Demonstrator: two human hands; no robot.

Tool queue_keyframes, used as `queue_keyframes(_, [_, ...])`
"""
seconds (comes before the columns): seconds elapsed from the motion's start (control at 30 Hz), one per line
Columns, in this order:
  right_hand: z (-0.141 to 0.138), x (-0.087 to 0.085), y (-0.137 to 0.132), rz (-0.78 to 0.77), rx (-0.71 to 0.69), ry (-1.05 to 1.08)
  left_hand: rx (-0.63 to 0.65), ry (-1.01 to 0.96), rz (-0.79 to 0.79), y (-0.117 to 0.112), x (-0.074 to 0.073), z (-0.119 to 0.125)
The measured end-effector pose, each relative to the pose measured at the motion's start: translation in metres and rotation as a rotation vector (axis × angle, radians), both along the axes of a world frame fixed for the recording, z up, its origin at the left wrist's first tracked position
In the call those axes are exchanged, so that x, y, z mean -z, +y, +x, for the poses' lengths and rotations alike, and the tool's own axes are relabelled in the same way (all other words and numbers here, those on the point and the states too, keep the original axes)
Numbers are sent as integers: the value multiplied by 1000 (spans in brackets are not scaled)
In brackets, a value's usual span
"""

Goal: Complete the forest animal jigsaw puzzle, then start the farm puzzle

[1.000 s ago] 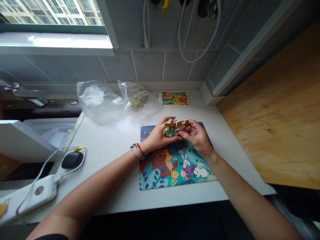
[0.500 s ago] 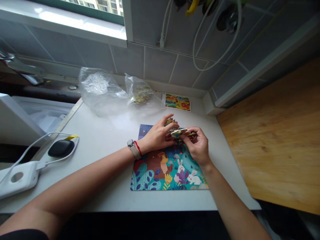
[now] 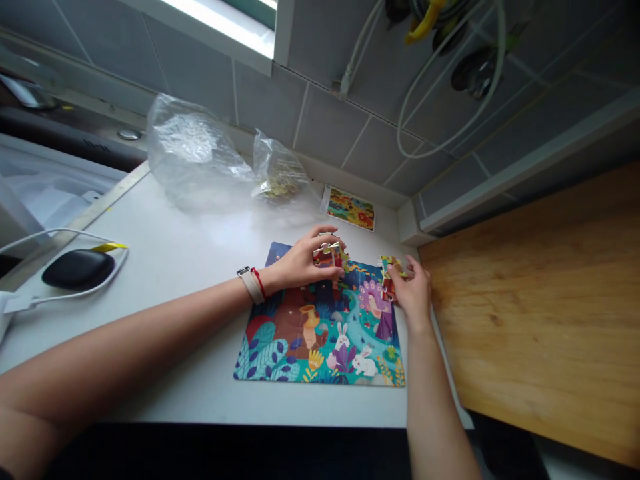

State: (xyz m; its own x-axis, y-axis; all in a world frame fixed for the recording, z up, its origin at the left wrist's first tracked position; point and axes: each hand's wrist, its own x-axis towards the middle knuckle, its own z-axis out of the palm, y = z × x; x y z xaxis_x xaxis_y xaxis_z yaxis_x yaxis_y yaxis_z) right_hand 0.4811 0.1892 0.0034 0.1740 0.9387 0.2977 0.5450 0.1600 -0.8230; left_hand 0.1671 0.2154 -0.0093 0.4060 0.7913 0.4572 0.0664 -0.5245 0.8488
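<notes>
A jigsaw puzzle with a forest scene of rabbits, a peacock and plants lies flat on the white counter. Over its upper part, my left hand is closed around a stack of loose puzzle pieces. My right hand is at the puzzle's right edge, thumb and fingers gripping a smaller bunch of puzzle pieces. The palm sides of both hands are hidden. Whether the right hand's pieces touch the puzzle below, I cannot tell.
A picture card lies behind the puzzle. Clear plastic bags rest at the back left, one with pieces inside. At left sit a black case and a white cable. A wooden board borders the right side.
My hands have parted: the right one moved off to the right with some of the puzzle pieces, leaving the rest in the left. The camera view has tilted and shifted.
</notes>
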Motion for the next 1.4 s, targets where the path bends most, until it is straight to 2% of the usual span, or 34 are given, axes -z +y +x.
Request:
queue_keyframes(0.07, [-9, -3, -3, 144, 215, -143, 9, 0, -6, 0, 0, 1])
queue_keyframes(0.1, [-19, -6, -7, 188, 270, -195, 17, 19, 9, 0, 0, 1])
queue_keyframes(0.13, [-31, -10, -12, 185, 228, -208, 24, 49, 35, -1, 0, 2])
queue_keyframes(0.23, [-69, -21, -29, 64, -158, -125, 29, 177, 134, -6, -1, 3])
queue_keyframes(0.3, [-89, -26, -40, 44, -338, -134, 12, 250, 187, -9, -1, 3])
queue_keyframes(0.4, [-104, -26, -48, 37, -349, -156, -3, 314, 244, -11, 1, 4])
queue_keyframes(0.5, [-106, -23, -48, -20, -298, -140, 10, 341, 286, -11, 1, 5])
queue_keyframes(0.67, [-98, -22, -46, -93, -346, -82, 56, 387, 335, -10, -1, 4])
queue_keyframes(0.87, [-86, -19, -41, -269, -315, 219, 139, 432, 311, -2, -8, -7])
queue_keyframes(1.07, [-85, -25, -37, -296, -211, 483, 171, 385, 231, 11, -12, -17])
queue_keyframes(1.23, [-85, -28, -35, -302, -121, 589, 165, 352, 213, 15, -11, -19])
queue_keyframes(1.4, [-84, -24, -32, -295, -141, 639, 110, 390, 247, 13, -8, -18])
